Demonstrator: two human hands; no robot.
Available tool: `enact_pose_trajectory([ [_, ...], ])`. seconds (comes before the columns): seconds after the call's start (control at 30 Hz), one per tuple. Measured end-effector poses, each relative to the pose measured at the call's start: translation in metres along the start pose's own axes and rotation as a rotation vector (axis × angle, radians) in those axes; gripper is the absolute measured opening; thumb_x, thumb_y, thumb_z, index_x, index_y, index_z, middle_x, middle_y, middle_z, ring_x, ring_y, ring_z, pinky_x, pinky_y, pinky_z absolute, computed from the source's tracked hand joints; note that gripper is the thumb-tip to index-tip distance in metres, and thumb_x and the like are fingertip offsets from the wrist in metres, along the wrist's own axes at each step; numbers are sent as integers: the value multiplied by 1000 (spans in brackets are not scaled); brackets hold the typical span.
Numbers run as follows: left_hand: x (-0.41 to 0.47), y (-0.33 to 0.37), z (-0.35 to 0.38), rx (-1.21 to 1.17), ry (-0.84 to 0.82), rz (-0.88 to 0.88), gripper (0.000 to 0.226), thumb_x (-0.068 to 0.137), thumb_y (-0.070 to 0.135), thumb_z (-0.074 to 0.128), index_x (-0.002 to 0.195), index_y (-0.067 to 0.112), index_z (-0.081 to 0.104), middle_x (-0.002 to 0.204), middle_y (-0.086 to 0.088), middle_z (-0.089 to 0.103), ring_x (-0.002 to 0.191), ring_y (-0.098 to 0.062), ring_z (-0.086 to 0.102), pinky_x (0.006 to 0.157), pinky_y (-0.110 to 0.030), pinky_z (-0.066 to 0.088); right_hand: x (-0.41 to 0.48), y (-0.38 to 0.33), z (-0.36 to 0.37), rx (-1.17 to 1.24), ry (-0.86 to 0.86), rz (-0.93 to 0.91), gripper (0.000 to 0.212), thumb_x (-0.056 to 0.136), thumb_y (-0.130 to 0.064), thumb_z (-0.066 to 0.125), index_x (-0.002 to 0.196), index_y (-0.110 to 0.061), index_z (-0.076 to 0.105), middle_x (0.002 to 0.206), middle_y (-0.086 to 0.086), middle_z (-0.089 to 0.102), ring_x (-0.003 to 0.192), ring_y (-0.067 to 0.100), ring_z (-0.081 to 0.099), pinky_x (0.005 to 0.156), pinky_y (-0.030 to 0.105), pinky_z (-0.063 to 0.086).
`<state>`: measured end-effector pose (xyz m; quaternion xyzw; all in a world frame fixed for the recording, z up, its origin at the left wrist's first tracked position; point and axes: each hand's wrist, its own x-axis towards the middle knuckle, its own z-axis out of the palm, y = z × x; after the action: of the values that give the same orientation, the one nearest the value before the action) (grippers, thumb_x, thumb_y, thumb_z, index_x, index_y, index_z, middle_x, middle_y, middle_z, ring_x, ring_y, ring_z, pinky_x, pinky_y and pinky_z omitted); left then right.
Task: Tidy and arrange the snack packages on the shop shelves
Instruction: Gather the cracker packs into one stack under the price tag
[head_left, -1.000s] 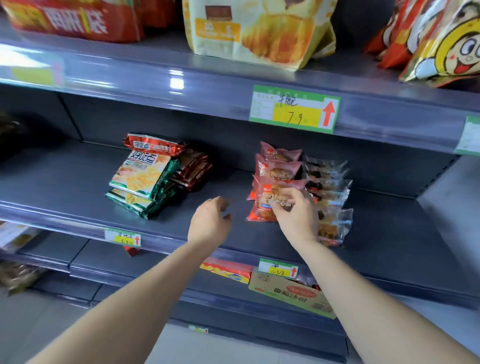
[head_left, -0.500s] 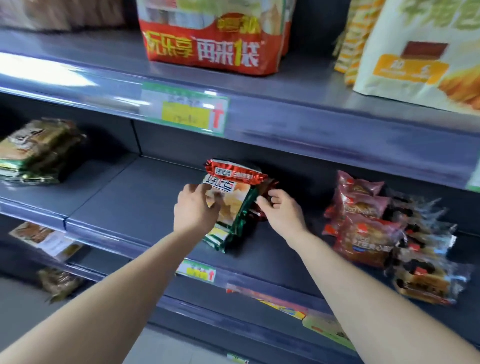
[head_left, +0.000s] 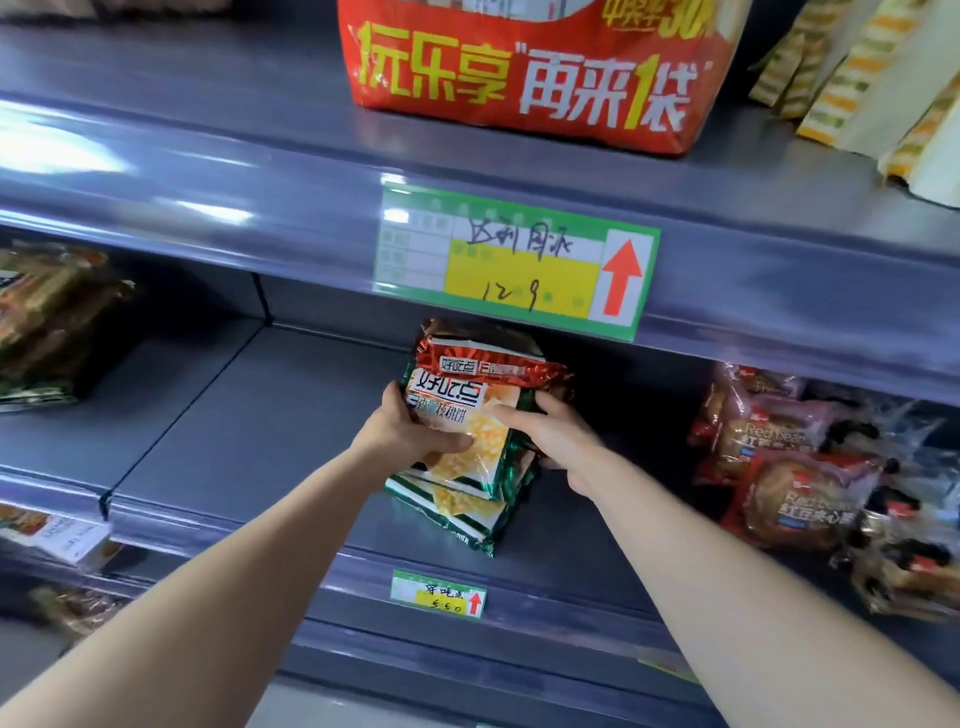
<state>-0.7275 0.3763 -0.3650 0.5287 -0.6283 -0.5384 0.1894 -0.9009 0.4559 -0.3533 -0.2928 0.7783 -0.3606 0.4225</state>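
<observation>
A stack of green biscuit packs (head_left: 470, 467) lies on the middle shelf (head_left: 249, 431), with a red pack (head_left: 488, 361) on top at the back. My left hand (head_left: 410, 431) grips the left edge of the top green pack, thumb across its face. On the pack's right side my right hand (head_left: 553, 441) holds it too, fingers partly behind the stack. Red bean bread packs (head_left: 795, 467) lie to the right on the same shelf.
A big red snack bag (head_left: 524, 73) and yellow-striped bags (head_left: 857, 78) stand on the upper shelf. A price tag (head_left: 519, 262) hangs on that shelf's edge. More green packs (head_left: 47, 322) lie at the far left. Lower shelves hold boxes (head_left: 57, 535).
My right hand left the red bean bread packs and both hands moved left to the green biscuit stack. They have closed on the top pack, and the view has come nearer.
</observation>
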Motion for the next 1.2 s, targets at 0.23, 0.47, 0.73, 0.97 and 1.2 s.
enact_pose_trajectory([
  [0.23, -7, 0, -15, 351, 252, -5, 120, 57, 45, 86, 151, 26, 12, 154, -9, 23, 140, -28, 28, 112, -50, 24, 7, -8, 20, 210, 278, 13, 39, 87, -44, 62, 115, -18, 67, 118, 4, 65, 109, 25, 61, 95, 36, 49],
  [0.47, -44, -12, 51, 908, 343, 483, 130, 61, 85, 53, 150, 23, -19, 158, -11, -26, 146, -31, -21, 111, -64, -6, 33, -9, 17, 246, 318, 77, 21, 76, -9, 74, 77, -10, 53, 89, 13, 65, 69, 23, 61, 57, 30, 49],
  [0.73, -28, -17, 42, 1206, 232, 382, 114, 78, 41, 64, 145, 34, -27, 159, -4, -20, 145, -40, -17, 106, -75, 6, 41, -5, -13, 313, 279, 89, 11, 85, -1, 56, 87, -6, 65, 88, 14, 68, 74, 21, 66, 53, 28, 52],
  [0.97, -7, -25, -4, 1235, 297, 187, 91, 84, 41, 55, 153, 29, -3, 162, 0, -4, 148, -34, -7, 107, -74, 4, 45, -17, -18, 458, 347, -30, 51, 86, -57, 57, 122, -21, 57, 119, 0, 57, 101, 16, 58, 87, 36, 51],
  [1.2, -13, -19, 1, 1165, 338, 183, 90, 84, 38, 51, 154, 19, -3, 162, -8, -1, 149, -27, -10, 111, -66, -10, 60, -20, -6, 110, 205, -96, 94, 42, -65, 76, 122, -17, 63, 118, 8, 67, 97, 24, 68, 86, 40, 57],
])
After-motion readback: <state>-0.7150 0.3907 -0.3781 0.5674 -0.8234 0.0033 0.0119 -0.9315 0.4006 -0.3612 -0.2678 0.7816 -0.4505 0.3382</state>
